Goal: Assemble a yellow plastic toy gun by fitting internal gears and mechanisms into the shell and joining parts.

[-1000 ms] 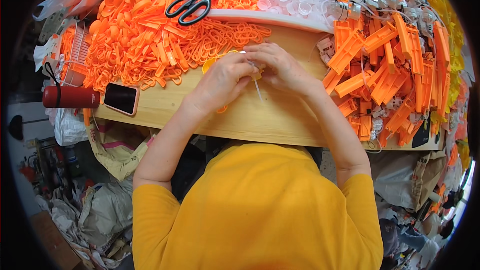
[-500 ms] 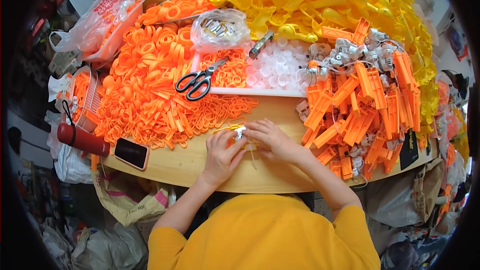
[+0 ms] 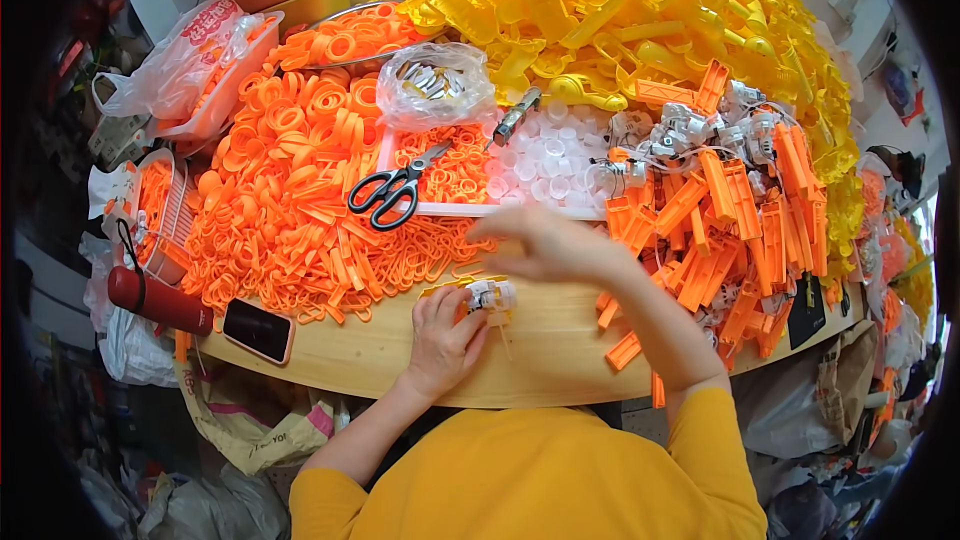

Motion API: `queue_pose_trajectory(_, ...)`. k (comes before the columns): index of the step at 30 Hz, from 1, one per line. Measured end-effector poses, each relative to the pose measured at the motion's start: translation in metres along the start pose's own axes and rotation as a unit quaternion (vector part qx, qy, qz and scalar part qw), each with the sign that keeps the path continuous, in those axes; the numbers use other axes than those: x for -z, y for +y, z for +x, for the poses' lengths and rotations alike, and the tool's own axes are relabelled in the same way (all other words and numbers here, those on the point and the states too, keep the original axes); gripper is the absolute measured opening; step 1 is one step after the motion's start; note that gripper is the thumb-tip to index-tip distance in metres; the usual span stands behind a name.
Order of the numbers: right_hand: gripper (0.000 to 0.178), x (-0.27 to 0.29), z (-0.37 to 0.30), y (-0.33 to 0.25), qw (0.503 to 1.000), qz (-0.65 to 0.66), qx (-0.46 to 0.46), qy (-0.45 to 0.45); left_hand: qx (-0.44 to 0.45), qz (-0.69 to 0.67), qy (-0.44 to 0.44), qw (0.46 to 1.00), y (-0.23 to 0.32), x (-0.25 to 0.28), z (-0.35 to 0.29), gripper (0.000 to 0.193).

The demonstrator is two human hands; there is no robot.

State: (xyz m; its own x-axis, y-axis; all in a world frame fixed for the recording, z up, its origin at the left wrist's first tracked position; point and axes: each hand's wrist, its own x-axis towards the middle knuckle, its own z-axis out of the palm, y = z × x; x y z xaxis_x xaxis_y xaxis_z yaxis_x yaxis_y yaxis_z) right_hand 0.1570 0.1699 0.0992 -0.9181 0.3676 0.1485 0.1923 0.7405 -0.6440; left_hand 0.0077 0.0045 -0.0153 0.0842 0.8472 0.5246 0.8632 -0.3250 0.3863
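Observation:
A small white mechanism, perhaps a motor or gear unit (image 3: 487,294), sits on the wooden table with yellow plastic around it and a thin pale wire trailing below. My left hand (image 3: 440,342) is closed around its left side, thumb and fingers against it. My right hand (image 3: 545,243) is in the air above and to the right, apart from the unit. Its fingers point left toward the orange clips (image 3: 400,275) and the tray's front edge. They are smeared by motion, so whether they hold anything is unclear.
A white tray (image 3: 455,208) holds orange rings and translucent caps (image 3: 545,155). Black scissors (image 3: 388,192) lie at its left corner. Orange housings with white motors (image 3: 690,220) pile at right, yellow parts (image 3: 640,30) behind. A phone (image 3: 258,331) and red flask (image 3: 160,301) lie left.
My right hand has let go of the white unit and moved up, away from it. My left hand keeps its hold. The whole view has shifted slightly.

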Motion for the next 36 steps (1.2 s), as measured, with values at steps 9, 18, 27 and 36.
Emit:
queue_pose_trajectory(9,0.022,0.145,0.05,0.127,0.756,-0.504,-0.203,0.366,0.021,-0.02,-0.017,0.999,0.009,0.0,0.003,0.027)
queue_pose_trajectory(18,0.021,0.189,0.035,0.183,0.781,-0.346,-0.278,0.439,0.024,-0.019,-0.011,0.999,0.012,-0.003,0.005,0.027)
queue_pose_trajectory(27,0.013,0.236,-0.012,0.152,0.701,0.394,-0.073,0.59,0.013,-0.017,-0.013,1.0,0.009,-0.005,0.005,0.031)
queue_pose_trajectory(36,0.018,0.217,-0.029,0.152,0.631,0.523,-0.049,0.571,0.007,-0.013,-0.011,1.0,0.013,-0.002,0.002,0.033)
